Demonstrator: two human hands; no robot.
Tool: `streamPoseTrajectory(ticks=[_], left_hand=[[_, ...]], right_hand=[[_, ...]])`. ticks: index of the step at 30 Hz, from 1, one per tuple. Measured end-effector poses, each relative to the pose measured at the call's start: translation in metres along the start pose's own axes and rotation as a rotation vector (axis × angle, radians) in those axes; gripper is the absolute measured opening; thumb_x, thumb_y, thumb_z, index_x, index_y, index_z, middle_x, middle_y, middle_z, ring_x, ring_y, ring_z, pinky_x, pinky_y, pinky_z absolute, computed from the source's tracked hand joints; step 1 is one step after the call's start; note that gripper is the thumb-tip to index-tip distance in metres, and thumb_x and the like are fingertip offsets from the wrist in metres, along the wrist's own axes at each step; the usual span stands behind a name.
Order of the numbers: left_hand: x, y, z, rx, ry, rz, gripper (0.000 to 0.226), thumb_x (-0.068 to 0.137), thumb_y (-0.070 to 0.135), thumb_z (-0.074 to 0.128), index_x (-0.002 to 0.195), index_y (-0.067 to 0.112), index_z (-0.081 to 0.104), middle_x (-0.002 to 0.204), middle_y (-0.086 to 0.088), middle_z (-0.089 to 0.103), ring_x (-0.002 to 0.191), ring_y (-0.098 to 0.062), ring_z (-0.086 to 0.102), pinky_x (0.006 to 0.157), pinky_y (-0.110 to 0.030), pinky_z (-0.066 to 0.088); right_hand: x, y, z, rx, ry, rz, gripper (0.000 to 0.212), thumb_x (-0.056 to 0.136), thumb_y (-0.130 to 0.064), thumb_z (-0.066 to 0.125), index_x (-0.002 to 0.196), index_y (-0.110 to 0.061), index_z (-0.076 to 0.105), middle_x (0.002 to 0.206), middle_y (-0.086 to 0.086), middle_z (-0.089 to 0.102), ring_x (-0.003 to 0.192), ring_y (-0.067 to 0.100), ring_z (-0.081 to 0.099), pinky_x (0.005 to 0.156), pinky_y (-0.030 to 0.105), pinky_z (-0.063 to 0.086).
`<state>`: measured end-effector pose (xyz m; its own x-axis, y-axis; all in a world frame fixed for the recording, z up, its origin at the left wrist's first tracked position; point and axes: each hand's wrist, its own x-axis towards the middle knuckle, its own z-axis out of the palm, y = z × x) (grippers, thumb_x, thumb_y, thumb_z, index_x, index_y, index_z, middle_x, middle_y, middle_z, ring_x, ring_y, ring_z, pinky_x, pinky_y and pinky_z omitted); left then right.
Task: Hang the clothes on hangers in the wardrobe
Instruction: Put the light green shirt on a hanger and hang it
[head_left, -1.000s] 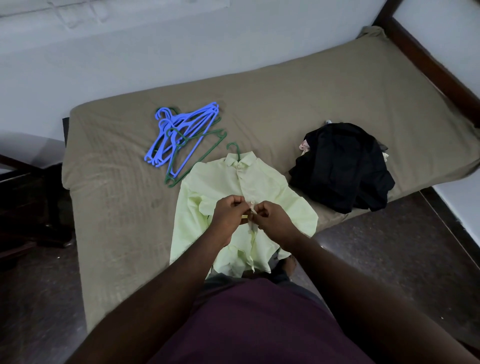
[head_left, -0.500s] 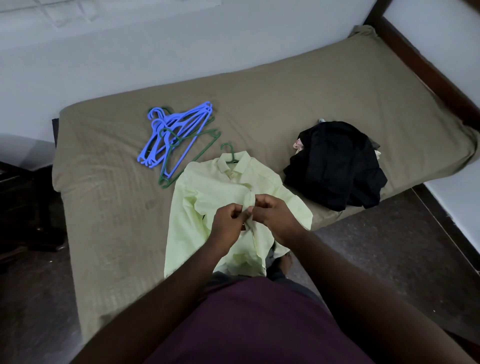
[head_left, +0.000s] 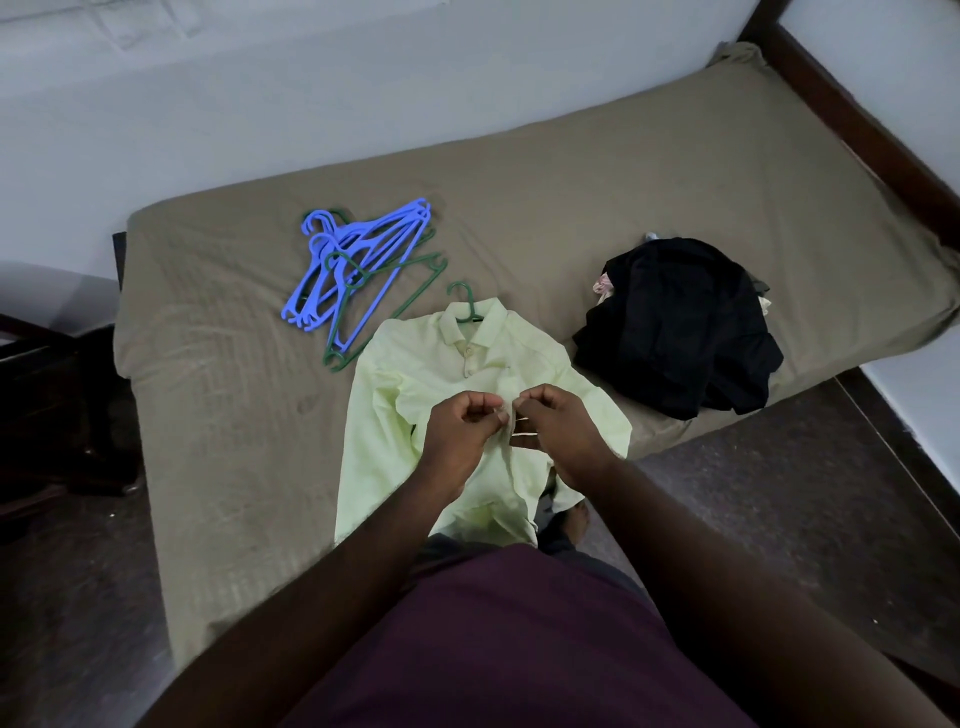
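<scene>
On the bed (head_left: 571, 197), the spare blue and green hangers (head_left: 358, 275) lie at your left. Just beside them the pale yellow shirt (head_left: 395, 441) lies flat, with the hook of a green hanger (head_left: 464, 301) poking from its collar. Your left hand (head_left: 460, 431) and right hand (head_left: 558, 431) each pinch the shirt's front mid-chest, so you seem to be buttoning it. Next, seat the button, then lift by the hook. The black clothes (head_left: 680, 327) wait at right.

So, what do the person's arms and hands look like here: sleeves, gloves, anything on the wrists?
The left forearm and right forearm are bare, with no sleeve in view. The left hand and right hand wear no gloves, and no watch, bracelet or ring shows. Below them is a dark maroon garment on the torso.
</scene>
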<state>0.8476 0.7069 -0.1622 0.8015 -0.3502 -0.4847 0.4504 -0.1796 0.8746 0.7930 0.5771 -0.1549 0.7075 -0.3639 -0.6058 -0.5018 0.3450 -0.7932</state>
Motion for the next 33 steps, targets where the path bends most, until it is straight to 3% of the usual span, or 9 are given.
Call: streamPoseTrajectory(ticks=[3, 8, 12, 14, 18, 23, 27, 33], left_hand=[[0.003, 0.003, -0.001, 0.051, -0.008, 0.019, 0.012, 0.083, 0.004, 0.074, 0.089, 0.014, 0.071, 0.086, -0.003, 0.072, 0.08, -0.008, 0.067, 0.074, -0.016, 0.052], [0.009, 0.004, -0.004, 0.118, -0.034, 0.028, 0.004, 0.085, 0.009, 0.073, 0.087, 0.012, 0.071, 0.087, -0.007, 0.073, 0.081, -0.012, 0.068, 0.078, -0.024, 0.055], [0.008, 0.006, -0.007, 0.023, -0.102, -0.03, 0.005, 0.09, 0.01, 0.068, 0.091, 0.006, 0.072, 0.09, -0.01, 0.075, 0.088, -0.019, 0.072, 0.085, -0.03, 0.057], [0.007, 0.008, -0.008, -0.007, -0.13, -0.041, 0.008, 0.091, 0.012, 0.068, 0.092, 0.006, 0.073, 0.089, -0.007, 0.076, 0.089, -0.018, 0.072, 0.082, -0.027, 0.057], [0.009, 0.014, -0.008, 0.053, -0.111, -0.04, 0.008, 0.088, 0.018, 0.073, 0.088, 0.01, 0.074, 0.082, 0.004, 0.075, 0.077, -0.001, 0.068, 0.068, -0.012, 0.049], [0.019, 0.018, -0.016, 0.104, 0.014, -0.029, 0.014, 0.091, 0.021, 0.068, 0.087, 0.007, 0.07, 0.08, -0.002, 0.067, 0.07, -0.009, 0.058, 0.064, -0.02, 0.049], [0.013, 0.019, -0.013, -0.001, -0.15, -0.082, 0.012, 0.09, 0.012, 0.07, 0.089, 0.001, 0.069, 0.079, -0.01, 0.068, 0.072, -0.016, 0.062, 0.069, -0.025, 0.056], [0.006, 0.014, -0.011, -0.014, -0.099, -0.03, 0.004, 0.086, 0.008, 0.073, 0.084, 0.004, 0.071, 0.077, -0.006, 0.072, 0.07, -0.014, 0.067, 0.067, -0.025, 0.057]], right_hand=[[-0.002, -0.001, 0.003, 0.052, -0.014, 0.017, 0.01, 0.097, -0.004, 0.051, 0.093, -0.003, 0.059, 0.083, 0.012, 0.069, 0.078, 0.023, 0.069, 0.074, 0.036, 0.059], [-0.003, 0.001, 0.001, 0.159, -0.113, 0.04, 0.009, 0.098, -0.004, 0.056, 0.093, 0.001, 0.062, 0.09, 0.019, 0.068, 0.085, 0.028, 0.069, 0.087, 0.043, 0.057], [-0.002, -0.004, -0.002, 0.11, -0.127, 0.048, 0.013, 0.096, -0.002, 0.059, 0.085, -0.001, 0.065, 0.084, 0.016, 0.07, 0.082, 0.029, 0.07, 0.084, 0.039, 0.059], [-0.003, -0.005, -0.001, 0.069, -0.107, 0.031, 0.014, 0.096, -0.003, 0.06, 0.082, -0.002, 0.064, 0.082, 0.016, 0.069, 0.081, 0.029, 0.07, 0.081, 0.038, 0.059], [-0.006, -0.008, 0.002, 0.055, -0.09, 0.021, 0.013, 0.096, -0.007, 0.06, 0.083, -0.004, 0.062, 0.083, 0.014, 0.066, 0.078, 0.024, 0.068, 0.071, 0.031, 0.057], [-0.005, -0.012, 0.0, 0.131, -0.084, 0.087, 0.018, 0.095, -0.009, 0.06, 0.078, -0.013, 0.057, 0.078, 0.006, 0.062, 0.072, 0.018, 0.063, 0.066, 0.029, 0.055], [-0.006, -0.013, 0.001, 0.148, -0.119, 0.091, 0.011, 0.096, -0.006, 0.059, 0.085, -0.008, 0.06, 0.079, 0.007, 0.067, 0.075, 0.021, 0.066, 0.069, 0.032, 0.056], [-0.009, -0.011, -0.001, 0.103, -0.147, 0.052, 0.012, 0.097, -0.01, 0.06, 0.09, -0.005, 0.068, 0.089, 0.016, 0.066, 0.084, 0.027, 0.066, 0.073, 0.032, 0.057]])
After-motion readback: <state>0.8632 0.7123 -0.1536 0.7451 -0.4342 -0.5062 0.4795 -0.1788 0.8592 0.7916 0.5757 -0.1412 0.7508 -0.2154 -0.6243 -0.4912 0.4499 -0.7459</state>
